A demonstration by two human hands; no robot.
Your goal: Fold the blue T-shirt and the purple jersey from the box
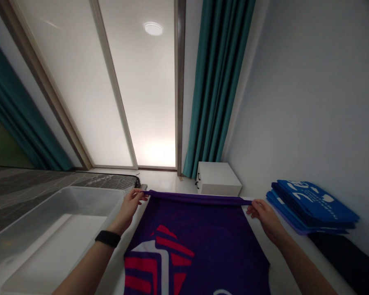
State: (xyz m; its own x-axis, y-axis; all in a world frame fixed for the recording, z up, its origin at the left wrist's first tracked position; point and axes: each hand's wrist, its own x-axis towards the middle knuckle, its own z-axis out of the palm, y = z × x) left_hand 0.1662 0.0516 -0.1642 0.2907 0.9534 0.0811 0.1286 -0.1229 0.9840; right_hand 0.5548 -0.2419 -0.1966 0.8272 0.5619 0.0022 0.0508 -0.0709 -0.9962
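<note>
A purple cloth bag or shirt (pixel 221 241) with a red and white print lies spread in front of me on a white table (pixel 110 266); its lower part runs out of view. My left hand (pixel 131 208) pinches the far left corner of the fabric, a black band (pixel 108 238) around the wrist. At the far right corner, my right hand (pixel 263 215) pinches the same edge. Between the two hands that edge is pulled straight and looks folded over in a narrow strip.
To the left stands a translucent plastic bin (pixel 89 196). A stack of folded blue cloth pieces (pixel 320 205) sits at the right by the wall, beside a dark cloth (pixel 347 254). Beyond the table are a white cabinet (pixel 219 178), a teal curtain (pixel 218 82) and frosted sliding doors (pixel 147 102).
</note>
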